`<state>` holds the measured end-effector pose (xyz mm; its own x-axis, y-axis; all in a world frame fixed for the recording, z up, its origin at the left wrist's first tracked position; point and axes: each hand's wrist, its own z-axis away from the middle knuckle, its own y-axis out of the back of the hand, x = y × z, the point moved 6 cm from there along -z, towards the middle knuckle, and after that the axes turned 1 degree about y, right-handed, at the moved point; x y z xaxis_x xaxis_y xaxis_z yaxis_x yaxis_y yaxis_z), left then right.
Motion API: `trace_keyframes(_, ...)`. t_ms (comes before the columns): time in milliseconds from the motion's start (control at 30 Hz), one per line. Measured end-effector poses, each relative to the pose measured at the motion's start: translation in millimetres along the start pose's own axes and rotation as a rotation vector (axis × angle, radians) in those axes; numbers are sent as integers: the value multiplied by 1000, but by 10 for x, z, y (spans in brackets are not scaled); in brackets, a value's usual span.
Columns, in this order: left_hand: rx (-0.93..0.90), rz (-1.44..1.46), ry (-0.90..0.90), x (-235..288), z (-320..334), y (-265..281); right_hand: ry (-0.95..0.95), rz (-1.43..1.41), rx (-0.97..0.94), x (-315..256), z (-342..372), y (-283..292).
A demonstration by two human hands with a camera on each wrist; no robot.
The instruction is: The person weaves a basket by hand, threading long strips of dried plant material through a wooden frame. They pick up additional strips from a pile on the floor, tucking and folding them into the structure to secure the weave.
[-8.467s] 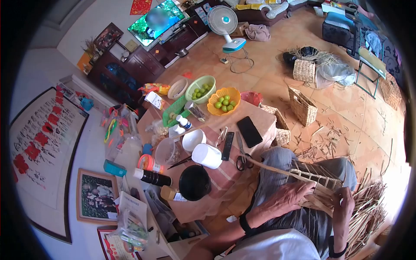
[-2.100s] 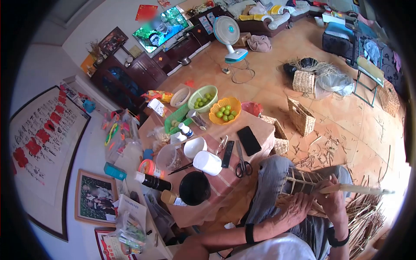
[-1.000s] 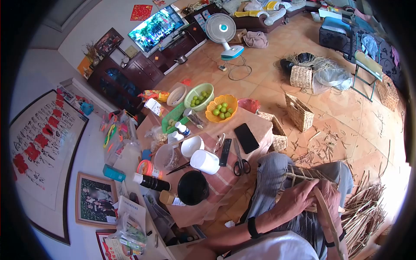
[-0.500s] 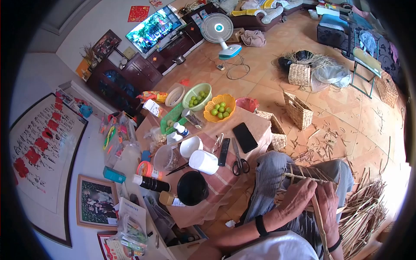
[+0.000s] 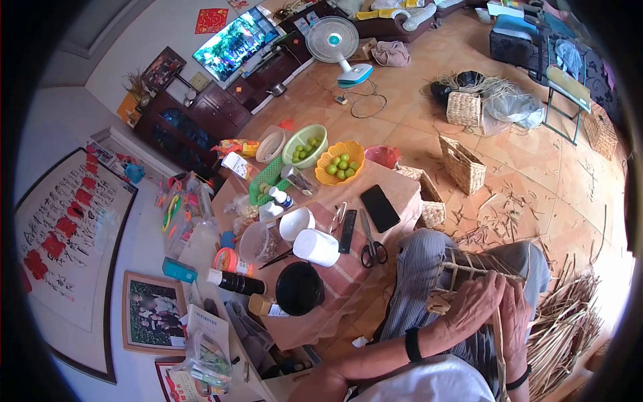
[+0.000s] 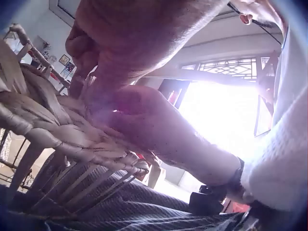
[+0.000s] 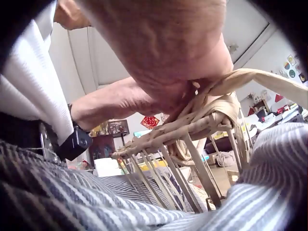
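Note:
A half-woven basket (image 5: 469,262) of flat, dried plant strips lies across the person's lap, its open side of spaced strips facing the knees. My left hand (image 5: 479,298) bends its fingers at the basket's plaited edge (image 6: 62,134), pinching there. Right beside it, my right hand (image 5: 514,321) grips the same edge, thumb and fingers around the strips. A long plant strip (image 5: 499,348) runs from between the hands down toward the body. Another pale strip length (image 7: 260,77) stretches out from the plaited edge in the right wrist view. The fingertips are partly hidden behind the hands.
A pile of loose strips (image 5: 569,328) lies on the floor at the right. Scissors (image 5: 374,248), a phone (image 5: 380,208), a black bowl (image 5: 299,288) and a white tub (image 5: 317,247) crowd the table at the left. Finished-looking baskets (image 5: 462,165) stand on the floor beyond.
The loose strip pointed left, later right, and now trails down toward the body. Both hands have drawn close together at the edge. The left hand has shifted slightly right over the last second.

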<state>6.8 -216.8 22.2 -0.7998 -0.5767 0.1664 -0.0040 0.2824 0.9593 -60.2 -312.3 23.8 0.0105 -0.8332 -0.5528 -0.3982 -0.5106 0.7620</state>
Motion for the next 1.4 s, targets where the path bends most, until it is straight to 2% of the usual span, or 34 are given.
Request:
trace_keyframes(100, -86, -62, 14, 32, -8, -25, -116, -57, -7, 154, 66, -48)
trace_keyframes(167, -164, -23, 65, -4, 12, -125, -33, -42, 4, 200, 80, -67)
trace_keyframes(267, 14, 529, 116, -174, 65, -151, -12, 10, -11, 175, 65, -66)
trace_keyframes(400, 167, 916, 183, -203, 104, -51, -71, -60, 18, 74, -9, -16)
trace_keyframes(533, 199, 686, 144, -119, 153, 137, -27, -113, 91, 86, -34, 30)
trace_keyframes(633, 227, 573, 108, -126, 191, 378, -382, -383, 1, 273, 45, 36)
trace_keyframes(733, 250, 454, 92, -317, 213, 312, -328, -480, 110, 269, 74, 60)
trace_keyframes(800, 191, 463, 78, -303, 189, 175, -282, -526, 173, 328, 154, 66)
trace_keyframes(900, 180, 425, 28, -97, 119, 96, -502, -1095, 309, 927, 343, -10)
trace_keyframes(967, 84, 538, 86, -149, 88, 93, -648, -1314, 301, 1112, 388, -66)
trace_keyframes(1067, 215, 800, 135, -361, 93, 126, -665, -1433, 362, 1219, 476, -119)
trace_keyframes(1133, 236, 917, 150, -420, 95, 253, -645, -1556, 363, 1256, 547, -126)
trace_keyframes(1167, 248, 975, 165, -451, 115, 311, -644, -1534, 348, 1278, 572, -134)
trace_keyframes(1200, 154, 1042, 253, -487, 129, 264, -643, -1512, 337, 1237, 576, -103)
trace_keyframes(1233, 115, 950, 252, -478, 146, 212, -640, -1489, 331, 1167, 560, -36)
trace_keyframes(1300, 47, 768, 240, -478, 162, 86, -633, -1384, 239, 1049, 486, 82)
trace_keyframes(1333, 3, 678, 154, -428, 162, 61, -601, -1303, 207, 1009, 467, 116)
trace_keyframes(1400, 32, 726, 124, -422, 144, 79, -517, -1152, 172, 747, 331, 261)
